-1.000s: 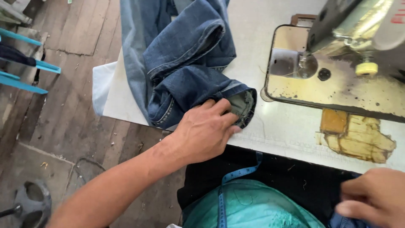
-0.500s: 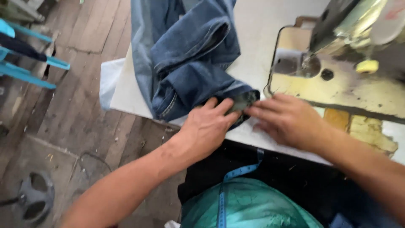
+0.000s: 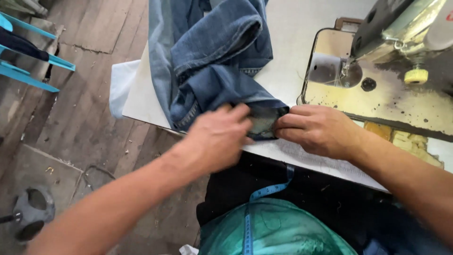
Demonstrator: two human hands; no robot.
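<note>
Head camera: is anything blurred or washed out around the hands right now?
Head view: the left hand is smeared by motion blur; the right hand and the jeans hem are sharper. Daylight is soft, and the white table top is bright, near washed out.

Both hands meet at the near edge of the white sewing table [image 3: 292,33]. The left hand [image 3: 218,137] presses down on the crumpled blue denim jeans [image 3: 212,61], while the right hand [image 3: 317,128] pinches the dark hem end of the jeans leg [image 3: 264,120] just beside it. Behind the right hand stands the worn metal sewing machine [image 3: 391,56]. A blue measuring tape [image 3: 264,193] hangs over the person's teal shirt.
</note>
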